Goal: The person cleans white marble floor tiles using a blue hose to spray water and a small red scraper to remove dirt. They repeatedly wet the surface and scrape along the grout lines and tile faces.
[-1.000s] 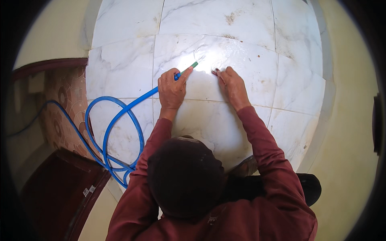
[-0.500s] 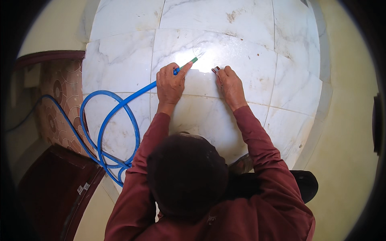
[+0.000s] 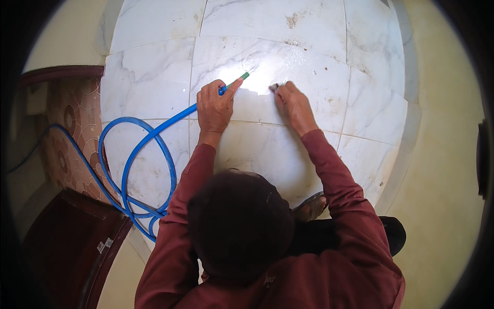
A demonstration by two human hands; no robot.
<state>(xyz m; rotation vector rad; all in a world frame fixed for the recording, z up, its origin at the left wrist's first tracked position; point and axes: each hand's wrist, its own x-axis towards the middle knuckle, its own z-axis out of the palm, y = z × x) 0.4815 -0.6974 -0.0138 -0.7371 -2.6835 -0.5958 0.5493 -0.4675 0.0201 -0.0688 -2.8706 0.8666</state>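
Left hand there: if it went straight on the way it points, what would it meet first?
Likely the wet white tile just beyond the green hose tip, though the height of the left hand is unclear.

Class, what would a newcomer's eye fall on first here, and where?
Probably the bright blue hose, looping at left, its green tip poking beyond the left hand. Then the white glare on the marbled tiles, between that tip and the right hand. Maroon sleeves frame a round head at lower middle.

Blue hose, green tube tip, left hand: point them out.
Blue hose (image 3: 175,119), head view: on its straight stretch.
Green tube tip (image 3: 245,75), head view: near its free end.
Left hand (image 3: 215,107), head view: back of the hand.
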